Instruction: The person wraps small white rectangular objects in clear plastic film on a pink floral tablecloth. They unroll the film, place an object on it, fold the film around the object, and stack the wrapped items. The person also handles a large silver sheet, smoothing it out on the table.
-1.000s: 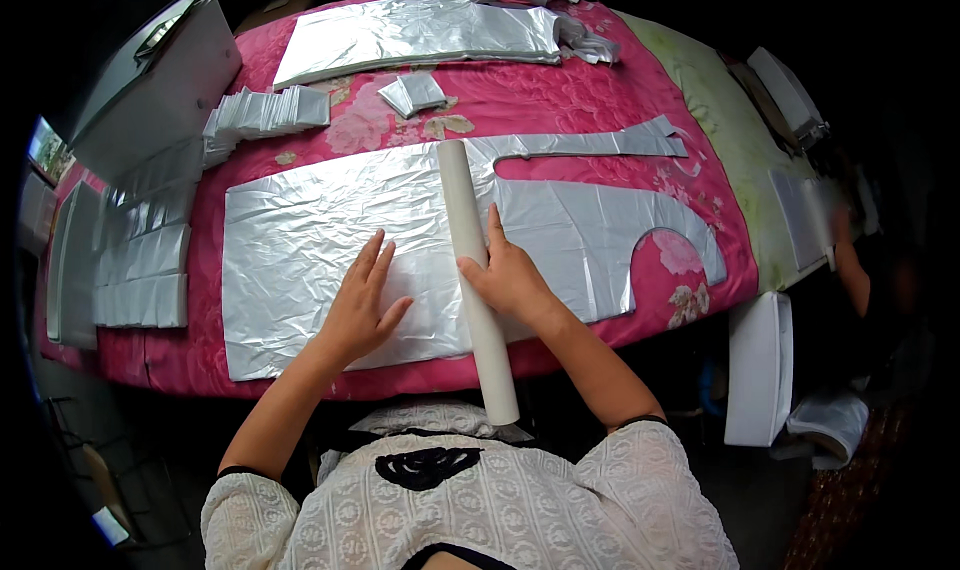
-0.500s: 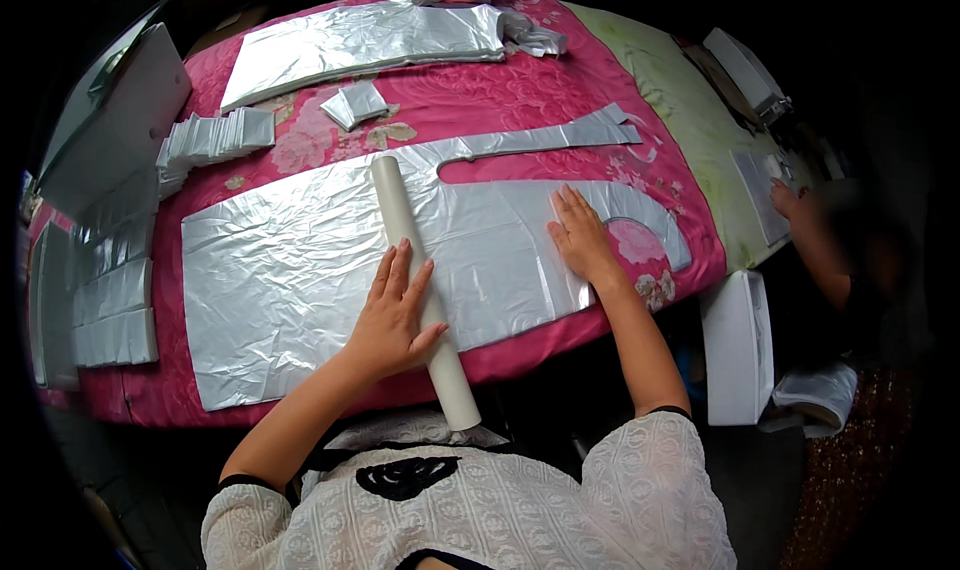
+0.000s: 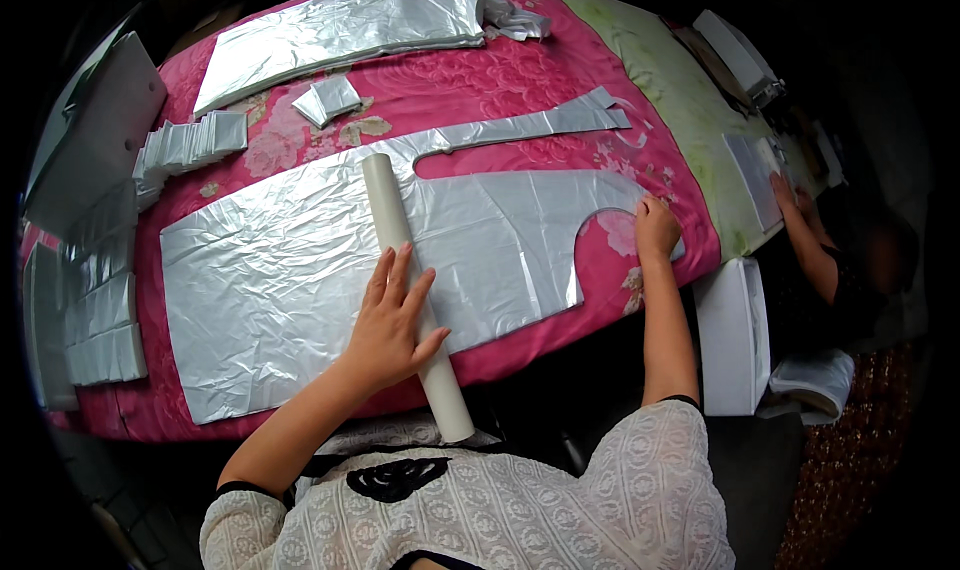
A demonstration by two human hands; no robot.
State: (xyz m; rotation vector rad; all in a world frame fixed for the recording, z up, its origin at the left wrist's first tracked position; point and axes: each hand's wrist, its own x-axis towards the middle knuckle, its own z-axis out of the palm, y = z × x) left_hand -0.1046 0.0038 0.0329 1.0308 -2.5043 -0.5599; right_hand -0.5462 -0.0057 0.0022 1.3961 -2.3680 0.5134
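Note:
A thin, silvery-white plastic apron (image 3: 260, 310) lies spread flat across the pink floral cloth (image 3: 450, 70). Across its middle rests a long white tube (image 3: 386, 198), its near end jutting past the table edge towards my body. My left hand (image 3: 388, 328) lies on the tube with fingers spread, pressing rather than gripping. At the right end of the apron, my right hand (image 3: 657, 228) has its fingers curled together on the near strap, beside the curved cut-out. The fingertips partly hide the strap there. The far strap (image 3: 560, 120) stretches to the right, untouched.
Beyond the apron lies a stack of folded plastic aprons (image 3: 340, 40), with a small folded packet (image 3: 327, 100) nearer. Several folded packets (image 3: 195, 145) line the left, beside a white box (image 3: 95, 135). At right are a white box (image 3: 732, 340) and another person's hand (image 3: 782, 188).
My right hand has moved right, from lying flat on the apron to closing on its near strap. My left hand stays on the tube. The view has shifted slightly.

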